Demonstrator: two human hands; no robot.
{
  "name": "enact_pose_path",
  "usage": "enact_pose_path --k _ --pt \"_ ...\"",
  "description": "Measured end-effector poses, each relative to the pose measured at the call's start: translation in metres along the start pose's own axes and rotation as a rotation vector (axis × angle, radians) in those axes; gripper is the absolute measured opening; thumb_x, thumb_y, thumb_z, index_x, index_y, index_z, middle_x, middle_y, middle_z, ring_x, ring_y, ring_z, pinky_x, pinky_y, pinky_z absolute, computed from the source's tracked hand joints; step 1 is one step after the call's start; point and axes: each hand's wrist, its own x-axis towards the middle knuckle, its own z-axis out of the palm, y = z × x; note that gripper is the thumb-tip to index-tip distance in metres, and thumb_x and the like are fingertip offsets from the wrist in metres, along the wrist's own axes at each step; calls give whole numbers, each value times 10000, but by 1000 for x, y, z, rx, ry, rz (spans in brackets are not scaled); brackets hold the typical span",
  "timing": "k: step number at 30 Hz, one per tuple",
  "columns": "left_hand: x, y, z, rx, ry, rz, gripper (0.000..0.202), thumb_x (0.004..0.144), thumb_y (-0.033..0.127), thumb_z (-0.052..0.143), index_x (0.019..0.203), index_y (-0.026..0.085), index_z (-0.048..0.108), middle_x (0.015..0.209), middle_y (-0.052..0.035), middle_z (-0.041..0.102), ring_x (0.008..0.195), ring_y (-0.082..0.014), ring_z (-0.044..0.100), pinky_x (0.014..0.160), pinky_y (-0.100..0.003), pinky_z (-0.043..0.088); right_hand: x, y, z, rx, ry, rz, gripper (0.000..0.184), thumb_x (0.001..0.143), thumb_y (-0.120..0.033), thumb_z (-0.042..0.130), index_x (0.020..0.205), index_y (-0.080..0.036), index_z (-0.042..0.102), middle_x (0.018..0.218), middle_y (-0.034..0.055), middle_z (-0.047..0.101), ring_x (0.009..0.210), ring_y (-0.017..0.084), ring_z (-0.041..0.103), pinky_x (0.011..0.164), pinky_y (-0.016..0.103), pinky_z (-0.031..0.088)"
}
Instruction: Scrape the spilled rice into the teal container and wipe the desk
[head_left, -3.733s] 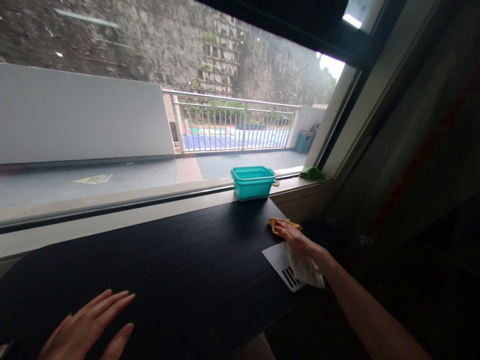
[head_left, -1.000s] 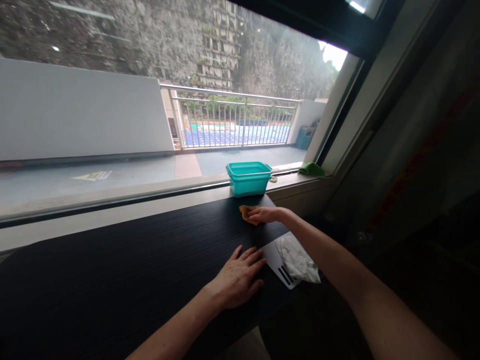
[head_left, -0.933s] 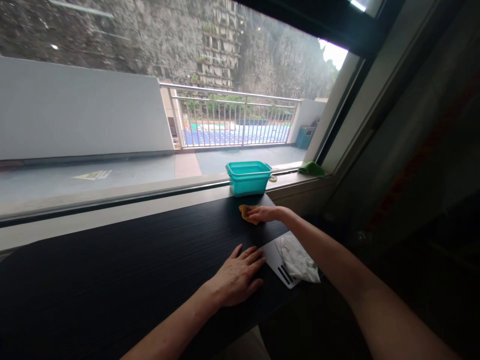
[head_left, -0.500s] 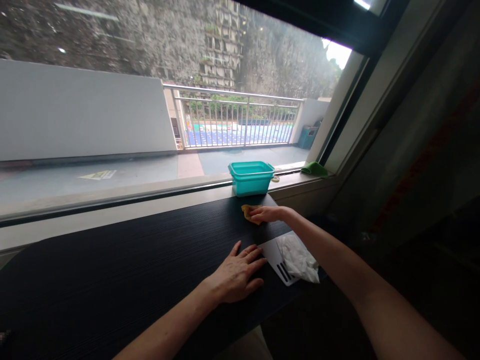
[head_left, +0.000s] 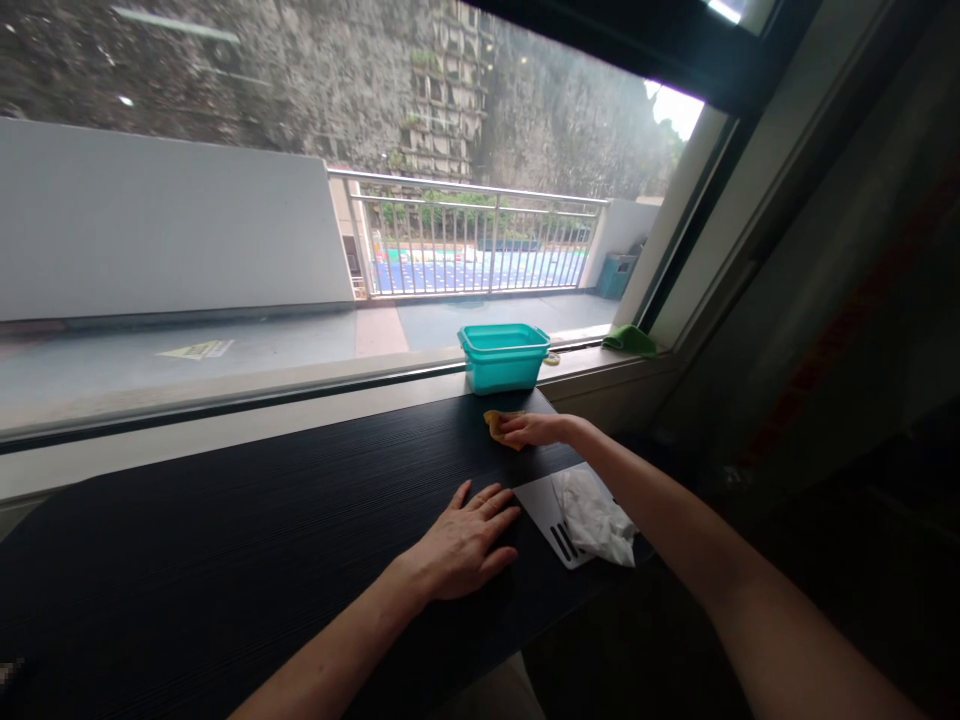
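My left hand (head_left: 471, 540) lies flat on the dark tabletop (head_left: 247, 540), fingers spread, holding nothing. Its fingertips come close to a white slotted plastic piece (head_left: 537, 502). A crumpled white sheet, like tissue or thin plastic (head_left: 596, 520), covers part of that piece. Farther off, my right hand (head_left: 531, 430) presses a yellow-brown cloth (head_left: 497, 422) against the table near its far right corner. The cloth sticks out to the left of the fingers, and the hand hides the rest. Just beyond it stands a teal plastic bin (head_left: 504, 362).
A window sill (head_left: 337, 403) runs along the table's far edge. On its right part lie a green cloth (head_left: 630, 340) and a small pale ring-shaped thing (head_left: 552, 358). Behind is a large window onto a terrace with a metal railing (head_left: 480, 240).
My left hand has slid slightly left across the table. The slotted piece and white sheet have shifted a little left. My right hand and the cloth stay almost in place.
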Motion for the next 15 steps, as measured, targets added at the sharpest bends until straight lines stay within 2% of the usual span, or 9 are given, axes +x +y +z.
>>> enact_pose_path --k 5,8,11,15 --pt "-40 -7 -13 44 128 -133 467 967 407 409 1399 231 421 1532 -90 324 1430 -271 234 1151 -590 160 -6 17 -1 -1 69 -26 295 831 -323 614 1073 -196 723 1084 48 703 1047 246 613 965 332 461" --pt "-66 -13 -15 89 202 -203 441 962 393 421 1375 244 459 1499 -74 393 1411 -270 283 1146 -587 202 -13 36 -11 -6 180 -26 335 813 -371 639 1097 -214 722 1250 59 643 1253 295 491 1091 383 359" --pt "-74 -9 -10 87 179 -201 406 952 359 445 1331 232 512 1457 -75 456 1389 -275 329 1142 -590 226 -21 50 -19 -25 273 -22 372 754 -395 711 1091 -239 730 1371 55 567 1395 332 310 1176 425 203" --pt "-64 12 -1 26 76 -114 396 946 336 463 1333 262 502 1456 -40 460 1391 -257 329 1155 -584 210 -29 56 -17 -35 284 -60 333 746 -409 728 1033 -243 755 1337 46 605 1372 299 379 1176 391 232"
